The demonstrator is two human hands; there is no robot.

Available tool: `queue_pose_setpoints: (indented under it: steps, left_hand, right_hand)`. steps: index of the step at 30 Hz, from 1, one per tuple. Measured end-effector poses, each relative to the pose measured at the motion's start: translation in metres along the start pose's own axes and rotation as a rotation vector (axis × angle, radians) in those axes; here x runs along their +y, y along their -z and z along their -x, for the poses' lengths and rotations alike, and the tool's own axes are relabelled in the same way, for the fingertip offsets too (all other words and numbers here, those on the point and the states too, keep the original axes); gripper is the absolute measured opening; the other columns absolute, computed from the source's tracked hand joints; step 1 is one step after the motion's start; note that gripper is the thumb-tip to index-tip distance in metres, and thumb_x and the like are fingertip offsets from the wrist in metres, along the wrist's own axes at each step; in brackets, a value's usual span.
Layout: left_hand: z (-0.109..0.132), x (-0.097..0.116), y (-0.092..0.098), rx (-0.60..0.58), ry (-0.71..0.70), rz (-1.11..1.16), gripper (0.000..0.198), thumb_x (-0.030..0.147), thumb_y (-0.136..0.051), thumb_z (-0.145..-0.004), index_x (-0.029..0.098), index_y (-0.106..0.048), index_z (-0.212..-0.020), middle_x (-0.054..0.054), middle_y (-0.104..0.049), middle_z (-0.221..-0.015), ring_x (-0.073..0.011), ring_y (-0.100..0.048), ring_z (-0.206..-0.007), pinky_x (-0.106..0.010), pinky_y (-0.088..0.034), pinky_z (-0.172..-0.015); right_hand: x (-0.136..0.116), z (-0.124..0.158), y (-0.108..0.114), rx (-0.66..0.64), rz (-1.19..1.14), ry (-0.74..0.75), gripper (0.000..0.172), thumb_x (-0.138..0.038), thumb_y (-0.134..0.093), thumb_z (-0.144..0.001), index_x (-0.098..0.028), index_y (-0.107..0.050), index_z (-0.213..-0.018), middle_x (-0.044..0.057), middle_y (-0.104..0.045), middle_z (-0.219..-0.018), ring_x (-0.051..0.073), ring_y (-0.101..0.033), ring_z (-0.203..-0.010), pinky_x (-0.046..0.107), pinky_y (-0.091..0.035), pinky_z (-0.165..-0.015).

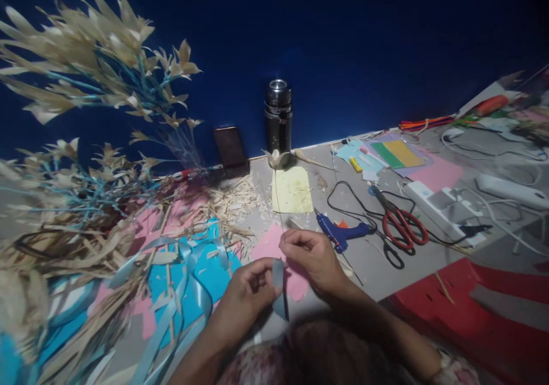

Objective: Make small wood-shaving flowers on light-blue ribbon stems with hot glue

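Near the table's front edge, my left hand [251, 293] pinches a short strip of blue-grey ribbon [278, 275] between thumb and fingers; its lower end hangs free. Close beside it on the right, my right hand [312, 258] has its fingertips closed on a thin stem [277, 199]. That stem runs up to a pale husk-like flower [278, 159], which stands out in front of a dark metal flask [278, 116]. Pink paper [268, 242] lies beneath my hands. Whether the ribbon touches the stem's lower end, I cannot tell.
A blue glue gun [343, 230] and red-handled scissors [405, 227] lie to the right, near a white power strip [433, 202] and red plastic tray [463, 310]. Leftward are loose ribbons [178, 299], bundled pale flowers [103, 70] and an upright phone [231, 150]. Yellow paper [291, 190] lies ahead.
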State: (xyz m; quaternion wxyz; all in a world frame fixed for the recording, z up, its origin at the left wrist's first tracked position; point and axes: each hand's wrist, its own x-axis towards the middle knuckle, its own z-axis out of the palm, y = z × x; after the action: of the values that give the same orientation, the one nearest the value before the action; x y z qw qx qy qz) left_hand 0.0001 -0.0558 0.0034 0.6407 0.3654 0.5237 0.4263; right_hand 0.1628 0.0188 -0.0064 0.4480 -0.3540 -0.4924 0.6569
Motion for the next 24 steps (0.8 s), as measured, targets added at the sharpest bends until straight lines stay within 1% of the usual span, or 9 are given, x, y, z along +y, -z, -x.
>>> queue_pose_setpoints:
  steps: [3, 6, 8, 11, 14, 16, 19, 21, 24]
  left_hand:
    - [0.003, 0.000, 0.002, -0.021, 0.048, 0.165, 0.033, 0.033, -0.085, -0.072, 0.018, -0.074, -0.099, -0.004, -0.068, -0.082, -0.0186, -0.061, -0.075, -0.030, -0.046, -0.072]
    - [0.005, 0.004, 0.003, -0.002, 0.010, 0.230, 0.049, 0.034, -0.084, -0.075, 0.023, -0.067, -0.119, -0.001, -0.064, -0.080, -0.0160, -0.058, -0.069, -0.027, -0.043, -0.065]
    - [0.006, 0.006, 0.003, 0.027, -0.046, 0.186, 0.055, 0.034, -0.082, -0.078, 0.024, -0.062, -0.128, 0.002, -0.059, -0.075, -0.0131, -0.052, -0.064, -0.025, -0.037, -0.060]
    - [0.004, 0.008, 0.002, 0.070, -0.115, 0.082, 0.059, 0.033, -0.079, -0.082, 0.024, -0.058, -0.135, 0.005, -0.051, -0.073, -0.0115, -0.044, -0.062, -0.024, -0.033, -0.058]
    - [0.003, 0.008, 0.001, 0.039, -0.111, 0.033, 0.065, 0.034, -0.078, -0.083, 0.024, -0.053, -0.142, 0.005, -0.049, -0.075, -0.0120, -0.042, -0.064, -0.026, -0.032, -0.059]
    - [0.002, 0.008, 0.001, 0.017, -0.100, 0.011, 0.068, 0.034, -0.077, -0.083, 0.024, -0.050, -0.145, 0.004, -0.049, -0.075, -0.0129, -0.043, -0.066, -0.026, -0.033, -0.059]
    - [0.002, 0.006, 0.001, 0.029, -0.087, -0.027, 0.062, 0.035, -0.073, -0.087, 0.024, -0.050, -0.143, 0.004, -0.050, -0.075, -0.0134, -0.045, -0.066, -0.026, -0.035, -0.060]
    - [0.003, 0.004, 0.000, 0.073, -0.089, -0.038, 0.053, 0.038, -0.069, -0.089, 0.025, -0.052, -0.138, 0.003, -0.052, -0.079, -0.0139, -0.049, -0.067, -0.027, -0.040, -0.062]
    - [0.003, -0.002, -0.005, 0.173, -0.135, -0.125, 0.048, 0.038, -0.067, -0.089, 0.026, -0.050, -0.132, -0.001, -0.058, -0.095, -0.0185, -0.060, -0.080, -0.032, -0.049, -0.070]
  right_hand:
    - [-0.001, -0.004, 0.004, 0.033, -0.011, -0.033, 0.017, -0.032, -0.081, -0.077, -0.019, -0.072, -0.070, 0.002, -0.068, -0.078, 0.016, -0.059, -0.074, 0.028, -0.046, -0.069]
    - [-0.003, -0.003, 0.008, -0.035, -0.028, -0.139, 0.021, -0.037, -0.084, -0.074, -0.018, -0.074, -0.073, 0.004, -0.071, -0.080, 0.016, -0.060, -0.072, 0.027, -0.045, -0.065]
    - [-0.003, -0.001, 0.008, -0.082, -0.056, -0.216, 0.025, -0.040, -0.085, -0.073, -0.018, -0.074, -0.075, 0.003, -0.070, -0.076, 0.014, -0.058, -0.066, 0.026, -0.043, -0.062]
    - [-0.001, 0.002, 0.005, -0.088, -0.066, -0.233, 0.029, -0.041, -0.086, -0.072, -0.016, -0.073, -0.075, 0.001, -0.066, -0.070, 0.011, -0.053, -0.061, 0.024, -0.039, -0.058]
    - [0.000, 0.002, 0.003, -0.092, -0.120, -0.261, 0.031, -0.042, -0.088, -0.069, -0.016, -0.072, -0.075, -0.002, -0.061, -0.066, 0.009, -0.049, -0.057, 0.023, -0.036, -0.054]
    - [0.000, 0.000, 0.002, -0.099, -0.145, -0.253, 0.030, -0.039, -0.088, -0.068, -0.016, -0.071, -0.074, -0.002, -0.061, -0.067, 0.009, -0.050, -0.058, 0.023, -0.038, -0.056]
    - [0.000, -0.003, 0.002, -0.063, -0.085, -0.176, 0.023, -0.034, -0.085, -0.070, -0.016, -0.071, -0.073, -0.002, -0.063, -0.067, 0.011, -0.053, -0.060, 0.024, -0.042, -0.059]
    - [0.001, -0.004, 0.001, -0.025, -0.007, -0.141, 0.020, -0.033, -0.082, -0.072, -0.017, -0.071, -0.073, -0.001, -0.064, -0.066, 0.012, -0.055, -0.060, 0.024, -0.043, -0.058]
    - [0.002, -0.006, -0.002, 0.037, 0.103, -0.124, 0.017, -0.032, -0.079, -0.073, -0.017, -0.071, -0.074, 0.000, -0.065, -0.064, 0.013, -0.057, -0.058, 0.025, -0.045, -0.055]
